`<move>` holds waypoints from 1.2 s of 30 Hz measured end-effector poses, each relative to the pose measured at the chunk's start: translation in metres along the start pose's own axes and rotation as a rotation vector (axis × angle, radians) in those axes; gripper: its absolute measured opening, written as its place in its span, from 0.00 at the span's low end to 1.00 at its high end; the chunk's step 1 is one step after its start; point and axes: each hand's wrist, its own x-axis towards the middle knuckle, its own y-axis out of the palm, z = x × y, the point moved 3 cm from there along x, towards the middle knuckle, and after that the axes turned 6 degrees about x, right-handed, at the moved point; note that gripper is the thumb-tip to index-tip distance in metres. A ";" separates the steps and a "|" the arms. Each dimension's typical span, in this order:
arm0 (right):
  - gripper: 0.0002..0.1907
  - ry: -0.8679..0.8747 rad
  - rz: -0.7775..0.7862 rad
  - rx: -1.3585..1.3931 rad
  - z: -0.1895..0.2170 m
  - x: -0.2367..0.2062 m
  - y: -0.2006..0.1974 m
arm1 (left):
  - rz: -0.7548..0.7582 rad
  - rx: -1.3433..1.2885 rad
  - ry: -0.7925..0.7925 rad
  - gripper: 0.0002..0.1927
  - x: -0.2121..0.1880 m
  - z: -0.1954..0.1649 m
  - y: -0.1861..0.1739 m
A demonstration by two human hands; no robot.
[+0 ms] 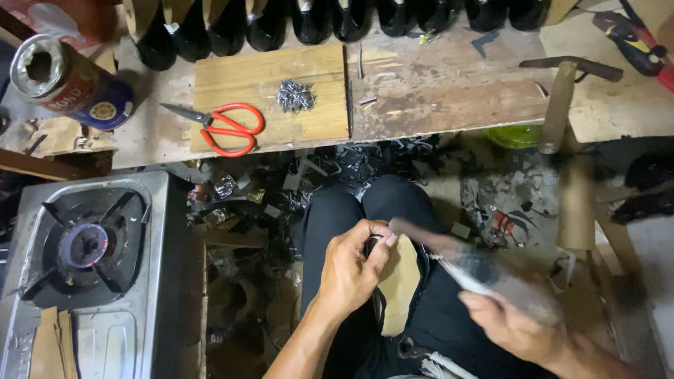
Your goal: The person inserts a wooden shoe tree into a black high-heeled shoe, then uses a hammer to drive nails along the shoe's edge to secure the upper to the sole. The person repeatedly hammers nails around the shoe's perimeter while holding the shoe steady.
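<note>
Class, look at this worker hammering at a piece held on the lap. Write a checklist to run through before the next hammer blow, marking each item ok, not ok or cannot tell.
1. Left hand grips the tan workpiece on the lap: ok.
2. Right hand holds the hammer: ok, though blurred.
3. Left fingers clear of the hammer head: not ok, they sit right beside it.
4. Nail placed under the hammer head: cannot tell.
5. Spare nails on the board: ok.
6. Stove burner off: cannot tell.

Red-handled scissors lay on a pale tan board beside grey nails, near a silver stove with black grates and black trousers.
</note>
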 end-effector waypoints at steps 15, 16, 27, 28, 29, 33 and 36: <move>0.11 0.199 0.087 0.069 -0.032 -0.057 0.010 | -0.020 0.014 0.090 0.05 -0.014 -0.006 0.010; 0.11 0.112 0.052 0.029 -0.032 -0.059 0.011 | -0.024 0.017 0.103 0.05 -0.015 -0.006 0.011; 0.15 -0.159 -0.070 -0.018 -0.012 -0.062 0.012 | -0.059 0.039 0.090 0.05 -0.019 -0.006 0.002; 0.16 -0.219 -0.102 -0.058 -0.010 -0.062 0.013 | -0.066 0.035 0.094 0.04 -0.020 -0.006 0.002; 0.16 -0.211 -0.107 -0.072 -0.011 -0.062 0.017 | -0.066 0.032 0.118 0.04 -0.021 -0.005 0.002; 0.18 0.079 -0.011 0.031 -0.018 -0.056 0.023 | -0.058 -0.004 0.013 0.04 -0.026 0.002 0.003; 0.22 0.085 -0.119 -0.017 -0.010 -0.035 0.009 | -0.062 -0.024 0.048 0.07 -0.028 0.005 -0.002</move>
